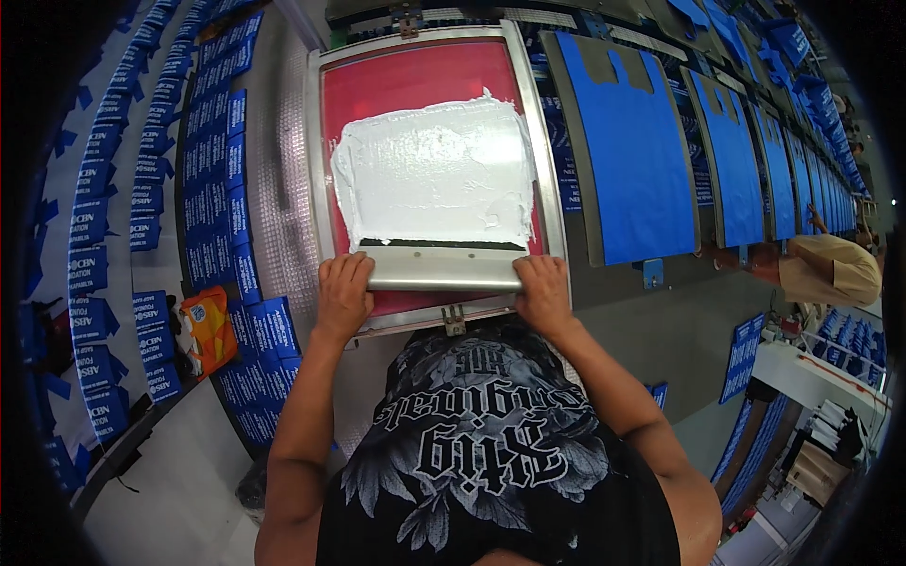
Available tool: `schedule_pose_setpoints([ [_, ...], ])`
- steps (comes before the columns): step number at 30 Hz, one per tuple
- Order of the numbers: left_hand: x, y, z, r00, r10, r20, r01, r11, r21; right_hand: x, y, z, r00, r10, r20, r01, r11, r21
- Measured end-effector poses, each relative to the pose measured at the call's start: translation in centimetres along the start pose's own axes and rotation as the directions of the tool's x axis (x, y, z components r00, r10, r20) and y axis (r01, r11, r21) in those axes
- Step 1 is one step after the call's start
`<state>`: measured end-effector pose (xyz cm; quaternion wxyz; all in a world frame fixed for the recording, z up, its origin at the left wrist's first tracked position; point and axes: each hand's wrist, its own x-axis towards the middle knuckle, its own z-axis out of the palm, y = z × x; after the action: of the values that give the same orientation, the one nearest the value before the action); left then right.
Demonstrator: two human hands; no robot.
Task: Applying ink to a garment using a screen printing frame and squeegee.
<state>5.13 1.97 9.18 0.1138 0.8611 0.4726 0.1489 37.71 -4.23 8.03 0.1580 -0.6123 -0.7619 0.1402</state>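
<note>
In front of me lies a screen printing frame [550, 170] of pale metal with a red mesh [415, 75]. A thick layer of white ink [425, 174] covers the middle of the mesh. Along the ink's near edge runs a wide metal squeegee [444, 271] with a dark blade edge. My left hand [345, 291] is closed around its left end, and my right hand [544, 291] grips its right end. The fingers curl over the top of the squeegee. A metal hinge-like clamp [455, 323] sits on the frame's near side, close to my shirt.
At right stands a row of boards with blue bags [632, 160] laid on them. Printed blue bags [212, 179] hang or lie in rows at left, beside an orange packet [209, 328]. Another person in a tan shirt [830, 269] is at the far right.
</note>
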Motion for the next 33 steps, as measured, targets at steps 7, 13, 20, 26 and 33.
schedule_pose_setpoints([
  [7,5.4,-1.9,0.3,0.985,-0.051,-0.164,0.051,0.999,-0.002,10.4,3.9,-2.6,0.975,-0.196,-0.108,0.172,0.965,-0.199],
  [13,12.1,-7.4,3.6,0.945,-0.091,-0.313,0.104,0.994,0.024,19.4,6.1,0.6,0.943,-0.266,-0.201,0.208,0.940,-0.271],
  [20,5.1,-2.9,4.4,0.986,-0.168,-0.016,0.169,0.985,0.044,10.7,3.9,2.3,0.986,-0.137,0.099,0.162,0.932,-0.325],
  [26,5.2,-1.6,-1.4,0.993,-0.105,-0.060,0.100,0.992,-0.073,11.6,2.0,-5.1,0.975,-0.204,0.091,0.214,0.970,-0.118],
  [33,2.4,-0.1,-1.6,0.991,-0.132,-0.025,0.130,0.988,-0.086,7.7,0.8,-4.6,0.964,-0.141,0.226,0.167,0.981,-0.098],
])
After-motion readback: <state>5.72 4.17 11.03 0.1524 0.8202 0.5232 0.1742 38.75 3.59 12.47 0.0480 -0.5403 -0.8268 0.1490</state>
